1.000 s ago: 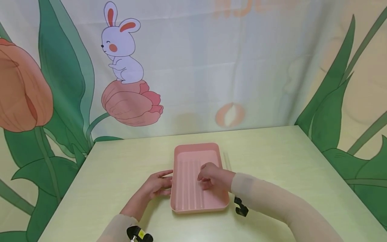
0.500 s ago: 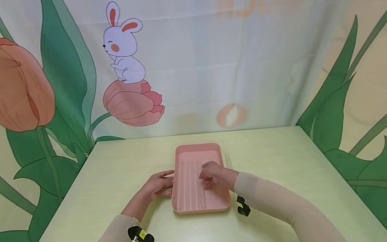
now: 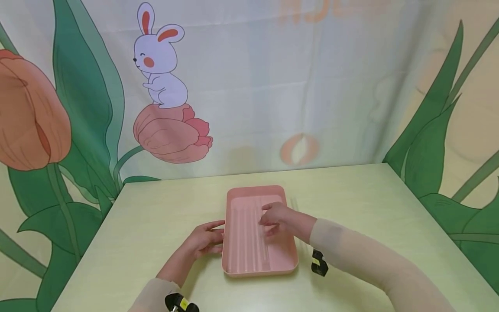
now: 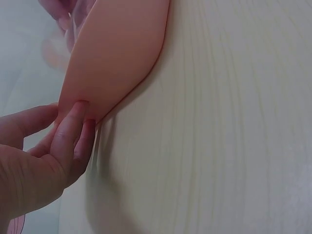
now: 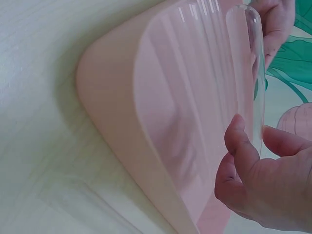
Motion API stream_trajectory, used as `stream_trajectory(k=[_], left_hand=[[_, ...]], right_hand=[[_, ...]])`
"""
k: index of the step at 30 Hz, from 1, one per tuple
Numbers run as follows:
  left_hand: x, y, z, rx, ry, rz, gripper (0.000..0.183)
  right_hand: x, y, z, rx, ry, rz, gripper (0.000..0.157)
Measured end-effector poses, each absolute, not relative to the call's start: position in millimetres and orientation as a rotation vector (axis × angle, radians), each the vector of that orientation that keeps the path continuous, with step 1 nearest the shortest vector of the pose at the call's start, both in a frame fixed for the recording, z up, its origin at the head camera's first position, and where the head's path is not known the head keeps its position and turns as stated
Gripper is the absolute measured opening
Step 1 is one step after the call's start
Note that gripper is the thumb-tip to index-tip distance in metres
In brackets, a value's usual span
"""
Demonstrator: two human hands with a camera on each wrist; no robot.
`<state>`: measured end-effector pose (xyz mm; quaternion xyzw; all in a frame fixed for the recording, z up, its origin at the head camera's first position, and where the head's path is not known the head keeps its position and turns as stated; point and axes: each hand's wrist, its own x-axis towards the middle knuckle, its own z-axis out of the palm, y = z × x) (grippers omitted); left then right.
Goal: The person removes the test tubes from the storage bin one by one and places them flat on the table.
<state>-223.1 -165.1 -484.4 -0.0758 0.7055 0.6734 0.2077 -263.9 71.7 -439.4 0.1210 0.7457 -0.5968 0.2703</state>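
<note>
No full word readable. Cloth backdrop (image 3: 241,86), top edge, right of centre in head view: big pale orange letters (image 3: 312,20), blurry, cut off by frame edge; one rounded like a C, others can't be made out. Fainter orange strokes (image 3: 375,5) further right, same row, also unreadable. Left black device (image 3: 172,300), at left sleeve (image 3: 153,294): yellow label (image 3: 184,303), any print too small to read. Right black device (image 3: 320,266), at right sleeve (image 3: 351,247): can't read any marking. Both wrist views: no legible text or numbers.
</note>
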Motion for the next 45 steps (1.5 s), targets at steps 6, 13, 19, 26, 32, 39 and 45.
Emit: stream_trajectory(k=[6, 13, 19, 26, 32, 39, 45], left_hand=[[-223, -164, -484, -0.208, 1.973, 1.872, 0.059], [-225, -165, -485, -0.203, 1.979, 1.874, 0.058], [-226, -165, -483, -0.193, 1.975, 1.886, 0.059], [-226, -164, -483, -0.188, 1.979, 1.879, 0.059], [-226, -164, -484, -0.188, 1.973, 1.88, 0.059], [-225, -163, -484, -0.225, 1.987, 1.868, 0.057], [-225, -162, -485, -0.241, 1.998, 1.86, 0.056]], right_hand=[[-265, 78, -429, 0.277, 2.003, -1.614, 0.065], [-268, 87, -418, 0.202, 2.001, -1.623, 0.066], [-270, 94, -410, 0.147, 2.015, -1.618, 0.065], [-268, 102, -401, 0.105, 2.017, -1.636, 0.061], [-268, 110, -391, 0.084, 1.994, -1.651, 0.065], [-271, 120, -383, 0.043, 1.999, -1.625, 0.068], [-271, 131, -379, 0.004, 2.032, -1.586, 0.063]])
